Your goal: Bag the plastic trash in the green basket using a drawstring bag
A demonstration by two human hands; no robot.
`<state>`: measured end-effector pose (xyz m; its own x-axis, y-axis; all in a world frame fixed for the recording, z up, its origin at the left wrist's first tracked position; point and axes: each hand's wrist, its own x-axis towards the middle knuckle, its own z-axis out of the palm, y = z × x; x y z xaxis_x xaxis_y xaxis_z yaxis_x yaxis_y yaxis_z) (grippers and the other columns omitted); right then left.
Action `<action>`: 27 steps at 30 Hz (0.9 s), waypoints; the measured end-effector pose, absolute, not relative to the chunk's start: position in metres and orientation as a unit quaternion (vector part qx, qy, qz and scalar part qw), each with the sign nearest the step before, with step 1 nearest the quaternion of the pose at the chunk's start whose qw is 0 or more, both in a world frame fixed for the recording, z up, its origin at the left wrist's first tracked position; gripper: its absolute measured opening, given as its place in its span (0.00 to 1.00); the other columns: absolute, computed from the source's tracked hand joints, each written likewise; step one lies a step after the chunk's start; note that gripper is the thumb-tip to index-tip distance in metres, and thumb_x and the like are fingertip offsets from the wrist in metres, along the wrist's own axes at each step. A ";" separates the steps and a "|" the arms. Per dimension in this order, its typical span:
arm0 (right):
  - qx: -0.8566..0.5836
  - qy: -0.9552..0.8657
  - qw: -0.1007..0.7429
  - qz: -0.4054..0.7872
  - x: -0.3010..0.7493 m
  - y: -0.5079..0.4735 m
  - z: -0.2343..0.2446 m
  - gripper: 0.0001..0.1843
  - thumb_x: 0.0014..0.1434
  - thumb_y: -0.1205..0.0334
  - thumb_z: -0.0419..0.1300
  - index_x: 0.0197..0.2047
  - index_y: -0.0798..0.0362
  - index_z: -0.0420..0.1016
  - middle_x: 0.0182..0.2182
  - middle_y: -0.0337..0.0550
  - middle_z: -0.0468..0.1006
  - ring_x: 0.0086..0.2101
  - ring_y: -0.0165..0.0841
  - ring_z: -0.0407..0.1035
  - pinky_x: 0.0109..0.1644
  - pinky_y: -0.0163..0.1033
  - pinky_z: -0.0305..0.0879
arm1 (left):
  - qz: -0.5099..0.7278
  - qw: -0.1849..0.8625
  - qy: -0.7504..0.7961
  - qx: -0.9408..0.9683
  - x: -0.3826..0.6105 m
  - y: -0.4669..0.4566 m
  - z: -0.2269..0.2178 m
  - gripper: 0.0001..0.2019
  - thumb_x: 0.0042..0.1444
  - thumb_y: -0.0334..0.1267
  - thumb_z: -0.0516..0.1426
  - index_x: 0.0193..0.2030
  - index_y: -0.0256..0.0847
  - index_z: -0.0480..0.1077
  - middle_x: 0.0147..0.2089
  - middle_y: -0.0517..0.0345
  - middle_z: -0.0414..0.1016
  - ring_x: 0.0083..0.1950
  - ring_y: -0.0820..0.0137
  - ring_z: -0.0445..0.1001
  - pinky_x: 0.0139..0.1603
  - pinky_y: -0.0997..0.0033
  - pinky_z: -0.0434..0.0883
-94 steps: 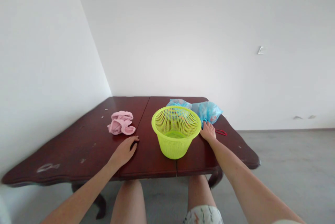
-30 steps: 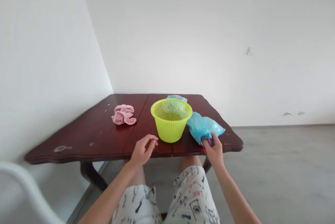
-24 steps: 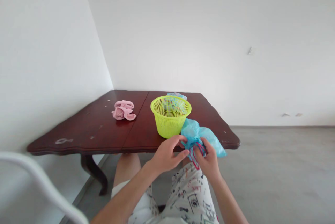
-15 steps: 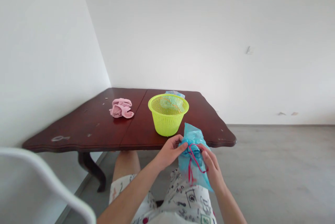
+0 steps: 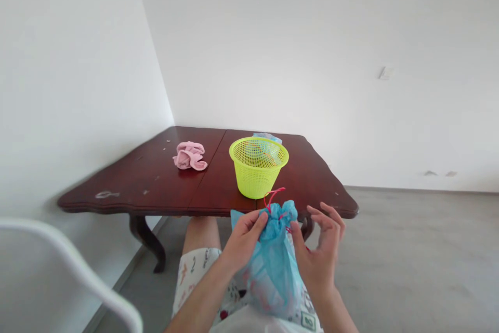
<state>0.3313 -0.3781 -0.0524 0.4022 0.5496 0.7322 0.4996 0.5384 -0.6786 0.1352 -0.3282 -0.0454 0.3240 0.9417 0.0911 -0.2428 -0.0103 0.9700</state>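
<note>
A translucent blue drawstring bag (image 5: 268, 270) hangs above my lap, its neck bunched up and a pinkish-red string (image 5: 273, 197) looping out of the top. Something pale and reddish shows faintly through its lower part. My left hand (image 5: 244, 239) pinches the gathered neck from the left, between thumb and fingers. On the other side, my right hand (image 5: 322, 244) has its fingers spread, with the thumb at the right edge of the neck; whether the thumb touches the bag is hard to tell. Just beyond the bag, a yellow-green mesh basket (image 5: 257, 180) stands upright near the table's front edge.
The dark red-brown wooden table (image 5: 156, 187) meets the white walls. A crumpled pink cloth (image 5: 189, 156) lies left of the basket. Behind the basket is a bluish plastic item (image 5: 268, 137), partly hidden. A white curved chair edge (image 5: 78, 265) is at lower left.
The bag has turned so its gathered neck and string point up and its body hangs down. My right hand has let go of the string and spread its fingers. The view has shifted slightly.
</note>
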 end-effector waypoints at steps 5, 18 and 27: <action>-0.464 -0.650 0.585 0.141 0.325 -0.388 -0.048 0.10 0.79 0.47 0.71 0.47 0.43 0.84 0.42 0.47 0.84 0.44 0.46 0.77 0.52 0.53 0.78 | 0.450 0.550 0.336 0.618 0.116 -0.347 -0.041 0.36 0.75 0.77 0.60 0.39 0.43 0.84 0.38 0.52 0.83 0.39 0.62 0.79 0.41 0.64 0.79; -0.442 -0.539 0.654 0.293 0.328 -0.378 -0.044 0.17 0.79 0.40 0.71 0.49 0.45 0.88 0.44 0.48 0.89 0.43 0.43 0.81 0.47 0.44 0.78 | 0.293 0.534 0.355 0.710 0.034 -0.341 -0.035 0.24 0.79 0.60 0.64 0.38 0.44 0.83 0.39 0.54 0.85 0.42 0.61 0.80 0.44 0.65 0.74; -0.432 -0.560 0.626 0.330 0.324 -0.379 -0.038 0.19 0.79 0.39 0.71 0.46 0.47 0.88 0.48 0.50 0.90 0.43 0.42 0.81 0.46 0.44 0.78 | 0.364 0.399 0.383 0.750 0.011 -0.348 0.007 0.16 0.82 0.58 0.63 0.60 0.51 0.84 0.59 0.50 0.89 0.58 0.57 0.86 0.60 0.62 0.80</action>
<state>0.3244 -0.3795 -0.0383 0.1560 0.8958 0.4161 0.0707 0.4101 -0.9093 0.0113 -0.3476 0.0069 0.4423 0.8641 0.2403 0.2835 -0.3889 0.8765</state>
